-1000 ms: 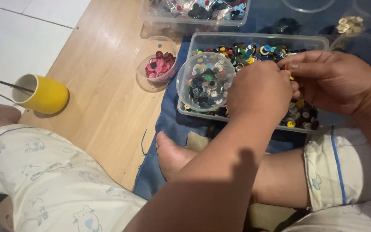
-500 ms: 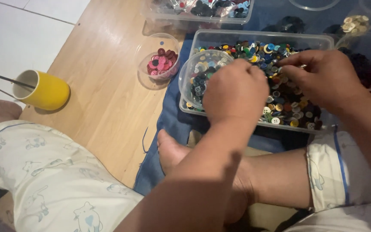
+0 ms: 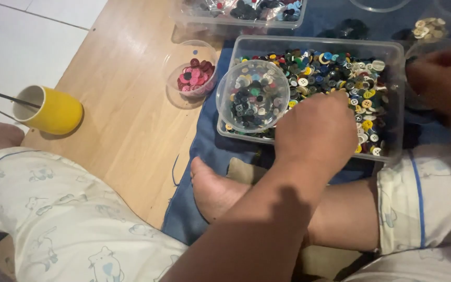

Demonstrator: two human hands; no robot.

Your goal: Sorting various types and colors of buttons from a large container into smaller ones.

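The left hand [image 3: 314, 130] rests knuckles-up on mixed buttons [image 3: 340, 78] in a clear tub [image 3: 392, 52]; its grip can't be told. The right hand [image 3: 444, 78] hovers beside it, blurred, grip unclear.

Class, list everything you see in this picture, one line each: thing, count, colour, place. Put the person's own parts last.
Clear tub: one, full of mixed-colour buttons, on the blue cloth.
Round clear bowl: one, holding mostly dark buttons, in the tub's left end.
Small clear cup: one, red and pink buttons, on the wood floor.
Second clear tub: one, mixed buttons, top edge.
Yellow cup: one, thin sticks in it, left.
Blue cloth: one, under the tubs.
Bare foot: one, centre.
Left hand: over the tub's buttons.
Right hand: blurred, at the tub's right end.
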